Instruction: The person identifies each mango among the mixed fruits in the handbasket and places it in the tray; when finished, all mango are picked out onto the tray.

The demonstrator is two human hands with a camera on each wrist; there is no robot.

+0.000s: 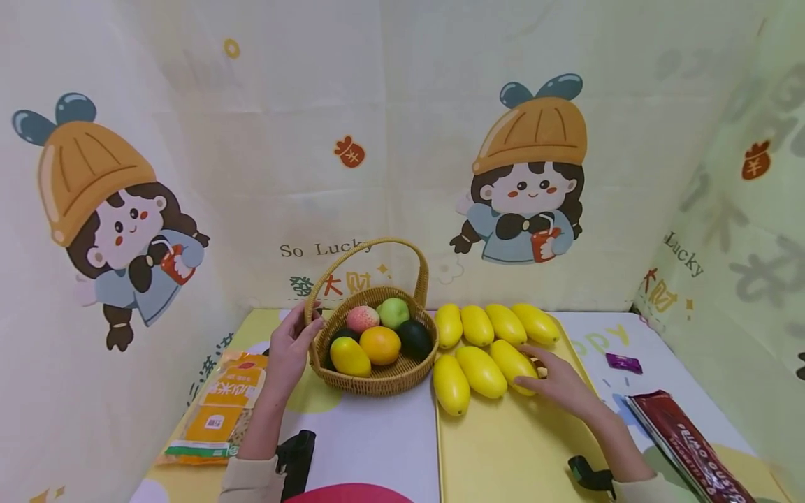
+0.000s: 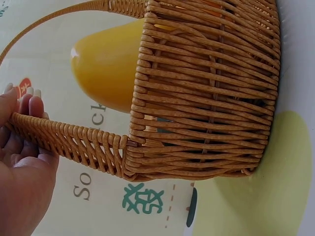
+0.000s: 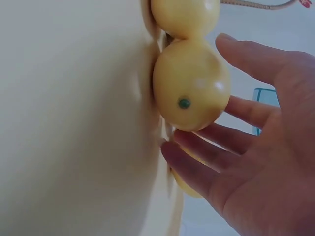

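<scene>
A wicker basket [image 1: 377, 383] stands left of the yellow tray, its arched handle raised. My left hand [image 1: 292, 346] holds the left side of that handle, with fingers passing behind it in the left wrist view. Inside lie a yellow mango [image 1: 350, 357], an orange [image 1: 380, 345], a pink peach [image 1: 363, 319], a green apple [image 1: 394, 312] and dark green fruit [image 1: 416, 339]. Several yellow mangoes lie in two rows on the tray [image 1: 503, 447]. Around the front row's rightmost mango [image 3: 192, 83], my right hand [image 1: 562, 384] has its fingers spread, thumb on the opposite side.
An orange food bag [image 1: 216, 412] lies at the left. At the right are a small purple packet [image 1: 624, 363] and a dark red spaghetti pack [image 1: 688, 447]. Printed cloth walls [image 1: 415, 140] rise behind and beside the table.
</scene>
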